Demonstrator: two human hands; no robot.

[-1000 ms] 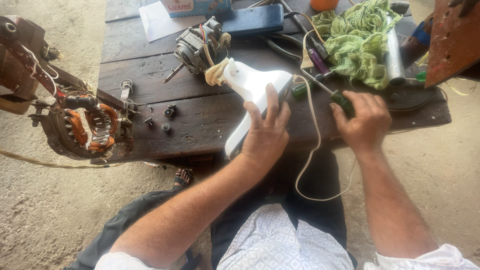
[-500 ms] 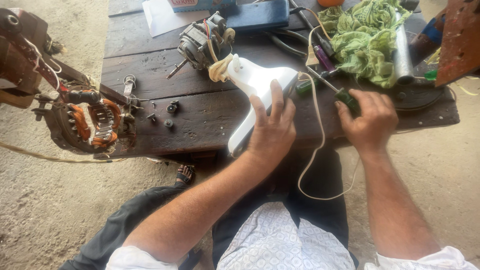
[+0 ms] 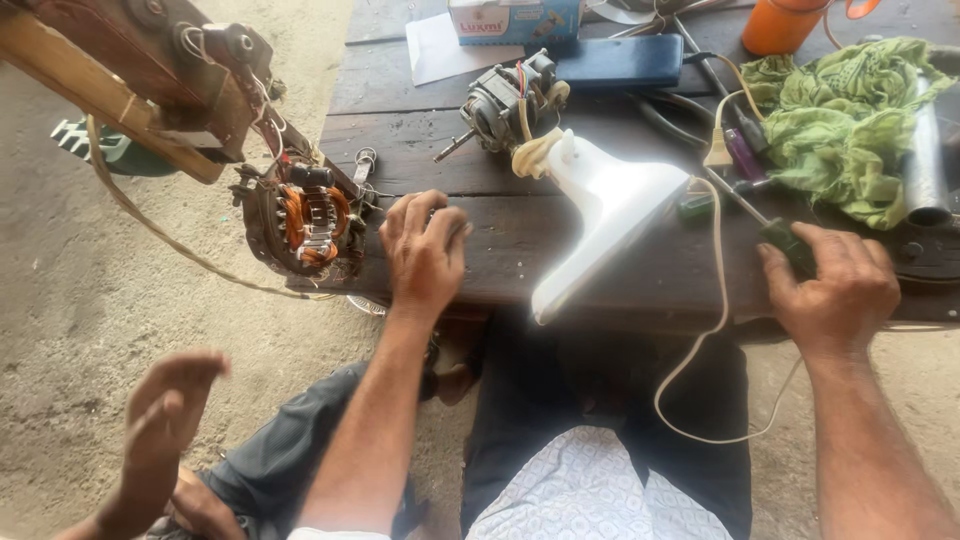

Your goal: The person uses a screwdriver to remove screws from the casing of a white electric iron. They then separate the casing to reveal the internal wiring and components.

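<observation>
Fingers of our left hand (image 3: 425,250) rest spread on the wooden table (image 3: 520,235), gripping nothing, while our right hand (image 3: 835,285) closes around a screwdriver (image 3: 775,232) beside the white housing (image 3: 610,220).

Green cloth (image 3: 840,125), orange cup (image 3: 778,25), blue case (image 3: 620,62), copper-wound stator (image 3: 305,222)

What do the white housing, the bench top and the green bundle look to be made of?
Housing: probably moulded plastic, smooth, glossy white with soft highlights. Bench top: dark weathered wood, planks with visible grain. Green bundle: crumpled cloth, matte and creased.
</observation>
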